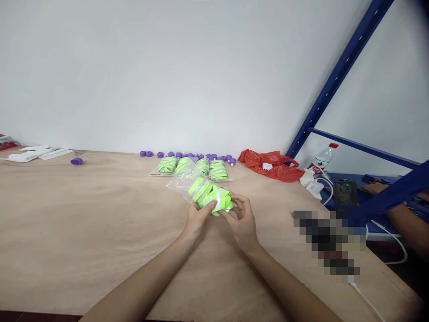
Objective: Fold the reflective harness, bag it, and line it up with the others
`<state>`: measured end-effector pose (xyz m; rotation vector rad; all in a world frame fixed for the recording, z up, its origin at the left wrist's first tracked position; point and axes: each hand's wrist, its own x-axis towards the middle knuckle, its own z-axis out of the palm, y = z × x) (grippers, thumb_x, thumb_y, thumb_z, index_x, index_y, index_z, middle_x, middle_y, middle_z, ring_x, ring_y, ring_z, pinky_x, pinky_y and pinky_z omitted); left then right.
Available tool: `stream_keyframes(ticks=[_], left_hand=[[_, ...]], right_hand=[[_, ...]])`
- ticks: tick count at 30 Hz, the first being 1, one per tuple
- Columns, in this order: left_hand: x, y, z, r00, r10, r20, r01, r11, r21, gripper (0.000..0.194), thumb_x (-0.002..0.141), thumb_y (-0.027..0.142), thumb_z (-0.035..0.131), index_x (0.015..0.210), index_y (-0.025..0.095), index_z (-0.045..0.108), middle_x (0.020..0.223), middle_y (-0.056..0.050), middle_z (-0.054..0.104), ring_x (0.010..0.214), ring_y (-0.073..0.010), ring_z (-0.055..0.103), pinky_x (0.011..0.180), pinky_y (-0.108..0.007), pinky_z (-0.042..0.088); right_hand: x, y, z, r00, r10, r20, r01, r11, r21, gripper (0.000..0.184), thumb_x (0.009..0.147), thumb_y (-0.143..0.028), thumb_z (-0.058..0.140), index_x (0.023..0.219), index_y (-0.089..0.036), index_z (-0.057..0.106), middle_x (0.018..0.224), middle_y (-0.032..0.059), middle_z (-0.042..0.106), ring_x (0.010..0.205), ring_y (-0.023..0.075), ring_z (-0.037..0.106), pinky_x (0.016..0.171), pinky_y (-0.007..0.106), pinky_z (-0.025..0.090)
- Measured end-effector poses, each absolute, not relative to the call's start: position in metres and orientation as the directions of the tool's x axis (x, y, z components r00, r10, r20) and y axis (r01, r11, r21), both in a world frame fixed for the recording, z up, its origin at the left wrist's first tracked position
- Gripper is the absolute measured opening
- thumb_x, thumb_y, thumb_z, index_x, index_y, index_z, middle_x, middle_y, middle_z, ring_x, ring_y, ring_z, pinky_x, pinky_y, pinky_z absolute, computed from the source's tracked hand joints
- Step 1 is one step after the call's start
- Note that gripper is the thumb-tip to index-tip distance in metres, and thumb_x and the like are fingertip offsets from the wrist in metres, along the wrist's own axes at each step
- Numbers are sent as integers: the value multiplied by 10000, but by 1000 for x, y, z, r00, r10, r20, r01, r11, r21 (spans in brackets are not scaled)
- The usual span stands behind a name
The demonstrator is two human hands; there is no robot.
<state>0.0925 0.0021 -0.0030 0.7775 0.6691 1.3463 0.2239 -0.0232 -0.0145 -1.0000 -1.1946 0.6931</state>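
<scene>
Both my hands hold a bundle of neon-yellow reflective strap [209, 194] with silver stripes, above the middle of the table. A clear plastic bag [179, 185] surrounds its left part and sticks out to the upper left. My left hand [198, 218] grips the bundle from below, thumb pressed on its front. At the lower right end, my right hand [243, 220] has its fingers curled around the edge. Just behind, several bagged strap bundles [218, 171] of the same kind lie in a row.
Several purple caps [161, 154] line the wall, and a lone purple cap [77, 161] lies left. A red plastic bag [273, 164] rests right of the bundles. Beyond are a bottle [323, 158], a blue metal frame [335, 80] and another person's arm [407, 223]. A pixelated patch covers the table's right.
</scene>
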Motion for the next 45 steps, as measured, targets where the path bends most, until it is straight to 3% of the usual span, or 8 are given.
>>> stream_keyframes(ticks=[6, 13, 19, 23, 25, 29, 36, 45], left_hand=[[96, -3, -5, 88, 996, 9, -536, 40, 843, 502, 632, 404, 902, 1009, 140, 702, 1035, -99, 744, 930, -243, 694, 800, -301, 548], [103, -9, -12, 158, 987, 37, -530, 53, 846, 467, 665, 386, 890, 1018, 125, 731, 1053, -117, 755, 975, -258, 701, 884, -318, 534], [95, -6, 2, 168, 985, -27, -634, 129, 762, 532, 599, 363, 923, 1036, 141, 717, 1065, -114, 750, 995, -261, 696, 869, -324, 539], [90, -2, 3, 187, 982, -24, -602, 134, 787, 521, 598, 365, 923, 1020, 137, 720, 1046, -110, 750, 972, -254, 697, 830, -305, 546], [89, -1, -2, 199, 980, -5, -572, 121, 811, 525, 613, 366, 918, 1046, 146, 720, 1070, -101, 747, 989, -249, 691, 830, -295, 546], [87, 1, -13, 245, 968, 50, -484, 78, 871, 517, 657, 356, 903, 1093, 146, 721, 1106, -103, 741, 1022, -257, 684, 894, -320, 540], [87, -7, -1, 297, 951, 86, -378, 34, 925, 493, 635, 378, 913, 1045, 155, 754, 1080, -110, 749, 1011, -291, 689, 926, -362, 533], [89, -12, 1, 381, 923, 55, -425, 123, 897, 439, 666, 352, 897, 1028, 159, 742, 1061, -95, 750, 1001, -278, 697, 928, -371, 547]], right_hand=[[224, -21, -18, 273, 809, 520, 215, 476, -853, 291, 779, -274, 742, 1062, -245, 679, 1239, 94, 550, 1178, 261, 560, 879, 383, 557], [219, -25, -17, 265, 808, 526, 355, 426, -832, 175, 791, -299, 713, 958, -244, 708, 1009, 58, 556, 916, 215, 573, 751, 337, 522], [222, -26, -12, 70, 853, 517, 156, 503, -850, 372, 840, -298, 707, 1203, -264, 633, 1127, 72, 580, 921, 215, 625, 803, 374, 570], [229, -24, -12, 149, 797, 586, 335, 516, -788, 364, 814, -330, 751, 1141, -248, 611, 1165, 89, 590, 1093, 261, 587, 882, 416, 546], [232, -22, -13, 208, 771, 602, 384, 502, -775, 554, 761, -348, 803, 1241, -250, 544, 1288, 108, 540, 1210, 284, 533, 972, 461, 507], [238, -17, -16, 193, 848, 494, 225, 452, -863, 803, 726, -351, 831, 1400, -265, 404, 1464, 126, 437, 1266, 271, 529, 1045, 464, 481], [242, -18, -14, 151, 895, 420, 197, 389, -900, 538, 732, -300, 774, 1235, -235, 596, 1247, 72, 639, 1161, 267, 606, 1014, 416, 498], [242, -20, -9, 207, 878, 432, 223, 387, -895, 458, 701, -324, 808, 1102, -223, 610, 1088, 51, 668, 1006, 246, 646, 879, 358, 540]])
